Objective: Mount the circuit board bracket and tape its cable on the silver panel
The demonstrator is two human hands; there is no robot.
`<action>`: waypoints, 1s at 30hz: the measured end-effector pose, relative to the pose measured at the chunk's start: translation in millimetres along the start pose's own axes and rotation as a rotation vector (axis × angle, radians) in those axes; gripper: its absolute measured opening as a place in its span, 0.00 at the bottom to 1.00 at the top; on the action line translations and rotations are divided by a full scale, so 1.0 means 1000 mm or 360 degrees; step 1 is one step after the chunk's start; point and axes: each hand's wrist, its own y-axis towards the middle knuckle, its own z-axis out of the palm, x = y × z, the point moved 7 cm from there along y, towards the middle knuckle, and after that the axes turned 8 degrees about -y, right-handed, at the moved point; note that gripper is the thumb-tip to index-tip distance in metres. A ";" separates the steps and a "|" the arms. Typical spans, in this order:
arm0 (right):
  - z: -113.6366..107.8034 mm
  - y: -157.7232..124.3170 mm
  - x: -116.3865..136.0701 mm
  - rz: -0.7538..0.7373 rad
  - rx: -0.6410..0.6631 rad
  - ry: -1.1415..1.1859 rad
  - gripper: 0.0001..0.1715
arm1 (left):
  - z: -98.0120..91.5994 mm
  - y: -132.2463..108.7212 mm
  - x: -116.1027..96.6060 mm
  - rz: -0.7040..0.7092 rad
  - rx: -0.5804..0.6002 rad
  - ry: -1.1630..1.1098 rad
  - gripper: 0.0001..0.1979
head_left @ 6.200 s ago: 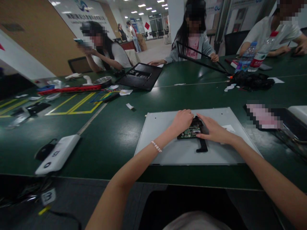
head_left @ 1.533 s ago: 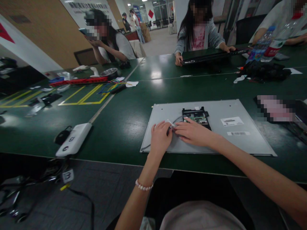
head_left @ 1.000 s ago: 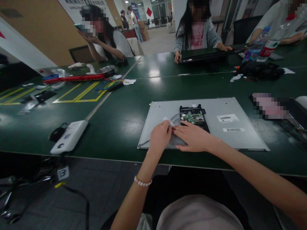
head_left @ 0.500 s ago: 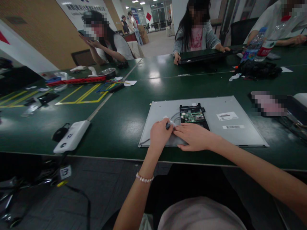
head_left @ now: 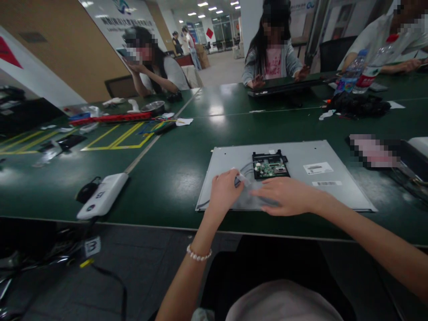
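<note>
A flat silver display panel (head_left: pixel 230 158) lies on the green table, back side up. Near its middle a green circuit board (head_left: pixel 272 166) sits in a black frame, with grey cables (head_left: pixel 246 169) running out to the left. Over the panel's lower left, my left hand (head_left: pixel 226 191) is closed on a crumpled piece of clear plastic film (head_left: pixel 248 192); a small dark piece shows at its fingertips, its kind unclear. Just right of the film, my right hand (head_left: pixel 289 196) hovers low over the panel, fingers stretched out and holding nothing.
On the left, a white power bank (head_left: pixel 106 194) lies by the table's front edge. A phone (head_left: pixel 372 151) lies to the right of the panel. Across the table a person's hands are over a black flat panel (head_left: pixel 284 85). Bottles (head_left: pixel 371 73) stand beyond, at right.
My right hand has moved right, away from my left hand, uncovering more of the film. The person opposite has lifted their hands from the edges of the black panel.
</note>
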 end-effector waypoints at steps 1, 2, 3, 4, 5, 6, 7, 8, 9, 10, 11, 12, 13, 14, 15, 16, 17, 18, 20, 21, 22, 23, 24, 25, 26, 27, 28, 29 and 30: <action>-0.005 -0.006 -0.009 0.0056 -0.0044 0.0049 0.25 | -0.003 0.002 -0.001 0.0015 0.0022 0.0012 0.09; -0.010 -0.013 -0.020 0.0126 -0.0114 0.0095 0.25 | -0.006 0.004 -0.002 0.0032 0.0032 0.0013 0.08; -0.016 -0.020 -0.033 0.0212 -0.0201 0.0133 0.24 | -0.010 0.006 -0.003 0.0054 0.0028 0.0005 0.07; -0.022 -0.026 -0.046 0.0296 -0.0283 0.0182 0.23 | -0.016 0.009 -0.003 0.0082 0.0011 -0.0012 0.07; -0.027 -0.033 -0.060 0.0392 -0.0357 0.0249 0.21 | -0.023 0.013 -0.004 0.0113 -0.0019 -0.0036 0.07; -0.030 -0.038 -0.076 0.0500 -0.0403 0.0335 0.21 | -0.031 0.017 -0.003 0.0141 -0.0058 -0.0066 0.07; -0.033 -0.042 -0.092 0.0616 -0.0466 0.0419 0.21 | -0.040 0.023 -0.002 0.0164 -0.0103 -0.0097 0.08; -0.035 -0.047 -0.108 0.0731 -0.0553 0.0502 0.20 | -0.049 0.031 0.000 0.0176 -0.0155 -0.0124 0.09; -0.035 -0.050 -0.124 0.0838 -0.0617 0.0603 0.21 | -0.058 0.040 0.003 0.0181 -0.0212 -0.0145 0.10; -0.033 -0.052 -0.139 0.0936 -0.0698 0.0723 0.21 | -0.067 0.052 0.007 0.0181 -0.0269 -0.0160 0.11; -0.030 -0.054 -0.154 0.1021 -0.0775 0.0833 0.21 | -0.073 0.065 0.011 0.0184 -0.0325 -0.0170 0.11; -0.024 -0.055 -0.166 0.1088 -0.0823 0.0913 0.21 | -0.076 0.079 0.017 0.0193 -0.0366 -0.0184 0.12; -0.018 -0.057 -0.177 0.1148 -0.0870 0.0973 0.21 | -0.076 0.093 0.024 0.0203 -0.0380 -0.0212 0.12; -0.011 -0.060 -0.187 0.1220 -0.0941 0.1002 0.20 | -0.072 0.107 0.032 0.0210 -0.0363 -0.0253 0.12; -0.004 -0.064 -0.195 0.1295 -0.1000 0.1008 0.20 | -0.065 0.119 0.043 0.0196 -0.0334 -0.0297 0.12; 0.003 -0.068 -0.201 0.1360 -0.1043 0.0985 0.19 | -0.057 0.129 0.055 0.0152 -0.0310 -0.0334 0.13; 0.010 -0.072 -0.205 0.1408 -0.1039 0.0940 0.19 | -0.047 0.136 0.068 0.0114 -0.0288 -0.0372 0.13; 0.017 -0.075 -0.207 0.1439 -0.1011 0.0881 0.18 | -0.038 0.140 0.081 0.0075 -0.0271 -0.0401 0.14; 0.026 -0.079 -0.208 0.1457 -0.0926 0.0773 0.17 | -0.024 0.142 0.105 0.0015 -0.0263 -0.0417 0.14; 0.029 -0.080 -0.208 0.1455 -0.0896 0.0742 0.17 | -0.019 0.141 0.115 0.0005 -0.0254 -0.0408 0.14; 0.031 -0.081 -0.207 0.1453 -0.0878 0.0727 0.17 | -0.016 0.139 0.122 -0.0002 -0.0251 -0.0396 0.15; 0.032 -0.080 -0.207 0.1447 -0.0866 0.0721 0.17 | -0.015 0.137 0.128 -0.0006 -0.0249 -0.0380 0.15; 0.032 -0.079 -0.206 0.1434 -0.0852 0.0717 0.18 | -0.015 0.136 0.132 -0.0011 -0.0251 -0.0366 0.15; 0.033 -0.077 -0.205 0.1412 -0.0833 0.0705 0.18 | -0.016 0.134 0.135 -0.0020 -0.0257 -0.0352 0.15; 0.033 -0.074 -0.203 0.1383 -0.0802 0.0679 0.18 | -0.018 0.133 0.135 -0.0031 -0.0260 -0.0339 0.15; 0.033 -0.072 -0.201 0.1349 -0.0762 0.0637 0.18 | -0.018 0.133 0.135 -0.0038 -0.0253 -0.0328 0.15; 0.032 -0.070 -0.198 0.1310 -0.0720 0.0582 0.18 | -0.019 0.132 0.134 -0.0042 -0.0243 -0.0326 0.15; 0.031 -0.068 -0.196 0.1271 -0.0679 0.0527 0.17 | -0.019 0.132 0.133 -0.0046 -0.0236 -0.0339 0.16; 0.030 -0.067 -0.193 0.1235 -0.0643 0.0483 0.17 | -0.019 0.132 0.131 -0.0051 -0.0235 -0.0375 0.17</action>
